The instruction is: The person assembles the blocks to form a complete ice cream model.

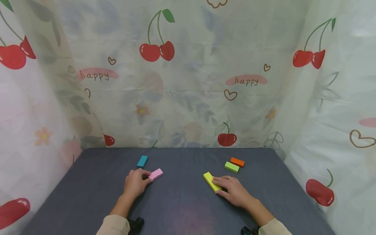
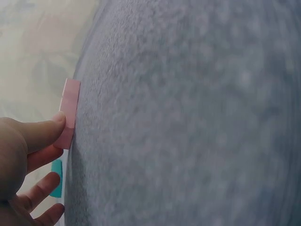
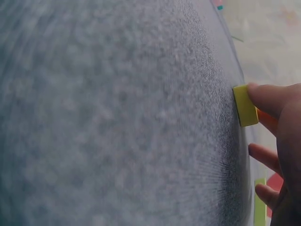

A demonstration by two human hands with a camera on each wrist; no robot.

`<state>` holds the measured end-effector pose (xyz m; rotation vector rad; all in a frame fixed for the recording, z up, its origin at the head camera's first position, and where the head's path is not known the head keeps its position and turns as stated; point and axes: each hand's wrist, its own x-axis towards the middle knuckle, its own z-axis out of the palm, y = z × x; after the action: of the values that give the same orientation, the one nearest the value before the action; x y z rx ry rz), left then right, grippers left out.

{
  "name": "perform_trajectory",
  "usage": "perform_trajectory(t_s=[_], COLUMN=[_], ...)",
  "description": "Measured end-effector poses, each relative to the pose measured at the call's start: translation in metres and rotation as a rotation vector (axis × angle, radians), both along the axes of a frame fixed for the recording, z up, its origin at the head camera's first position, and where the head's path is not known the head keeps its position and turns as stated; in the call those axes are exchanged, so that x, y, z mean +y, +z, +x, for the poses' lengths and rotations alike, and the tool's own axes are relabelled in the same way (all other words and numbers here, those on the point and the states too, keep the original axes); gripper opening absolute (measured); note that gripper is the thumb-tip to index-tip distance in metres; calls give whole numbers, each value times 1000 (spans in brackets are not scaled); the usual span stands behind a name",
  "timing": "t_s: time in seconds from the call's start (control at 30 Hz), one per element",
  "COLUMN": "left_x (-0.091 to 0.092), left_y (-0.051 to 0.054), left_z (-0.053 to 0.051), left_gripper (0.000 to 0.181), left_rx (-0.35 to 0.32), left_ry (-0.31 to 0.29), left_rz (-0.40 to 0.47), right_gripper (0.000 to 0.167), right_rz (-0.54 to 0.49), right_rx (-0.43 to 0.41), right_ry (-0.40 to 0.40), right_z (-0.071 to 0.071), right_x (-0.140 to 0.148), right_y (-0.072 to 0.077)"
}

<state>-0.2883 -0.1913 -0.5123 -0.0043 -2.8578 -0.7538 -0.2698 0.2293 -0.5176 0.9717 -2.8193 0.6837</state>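
My left hand (image 1: 135, 183) pinches the near left end of a pink rectangular block (image 1: 156, 174) between thumb and index finger. In the left wrist view the thumb lies on the pink block's face, with the other fingers spread below. A blue block (image 1: 142, 161) lies just beyond this hand. On the right, my right hand (image 1: 233, 192) grips the nearer part of a yellow block (image 1: 211, 181), with the thumb on its near end and fingers on the far side. Both held blocks appear to be at the tabletop.
A lime green block (image 1: 231, 167) and an orange block (image 1: 237, 162) lie close together beyond my right hand. The dark grey tabletop (image 1: 182, 195) ends at a printed curtain (image 1: 188, 75), which also hangs along both sides.
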Motion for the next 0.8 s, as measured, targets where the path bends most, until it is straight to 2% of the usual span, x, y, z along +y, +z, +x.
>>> perform_trajectory(t_s=[0.43, 0.8], left_x=[19, 34], left_y=[-2, -3], left_z=[-2, -3], left_gripper=[23, 24], left_rx=[0, 12], left_ry=[-15, -38], left_rz=[-2, 10], right_gripper=[46, 46], right_rz=[0, -24], right_rx=[19, -11], right_ry=[32, 35], right_z=[0, 3], right_x=[-6, -16], right_y=[-2, -1])
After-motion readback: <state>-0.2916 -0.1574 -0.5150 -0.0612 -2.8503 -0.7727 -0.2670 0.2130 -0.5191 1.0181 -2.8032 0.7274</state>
